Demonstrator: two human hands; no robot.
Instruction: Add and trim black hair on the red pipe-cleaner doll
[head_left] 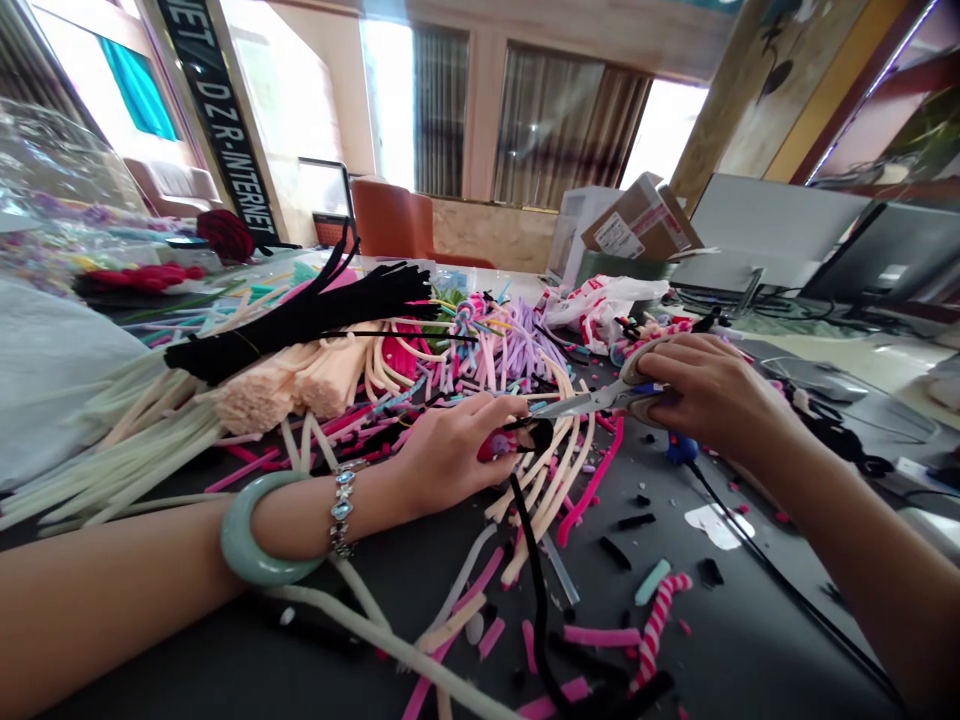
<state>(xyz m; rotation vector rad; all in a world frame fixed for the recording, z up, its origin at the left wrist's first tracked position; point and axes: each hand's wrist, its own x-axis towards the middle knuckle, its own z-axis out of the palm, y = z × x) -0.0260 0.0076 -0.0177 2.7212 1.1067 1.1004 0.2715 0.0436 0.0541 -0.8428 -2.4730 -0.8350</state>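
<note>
My left hand (450, 448) pinches a small fuzzy figure (534, 436) made of pipe cleaners, with black, peach and red parts; the fingers hide much of it. In my right hand (705, 385) is a pair of scissors (577, 403), its blades pointing left and reaching the figure's upper edge. Whether the blades touch it I cannot tell. A long black pipe cleaner (537, 575) hangs below my left hand. Just under my right hand sits a blue tool (681, 448) with a black cord. Peach pipe cleaners (559, 480) lie behind and below the figure.
A black pipe cleaner bundle (300, 320) rests over cream bundles (259, 390) at left. Lilac pieces (517, 345) are heaped behind my hands. Cut scraps, including a pink striped twist (661, 620), litter the dark table. A cardboard box (641, 225) and monitors (780, 225) stand at the back right.
</note>
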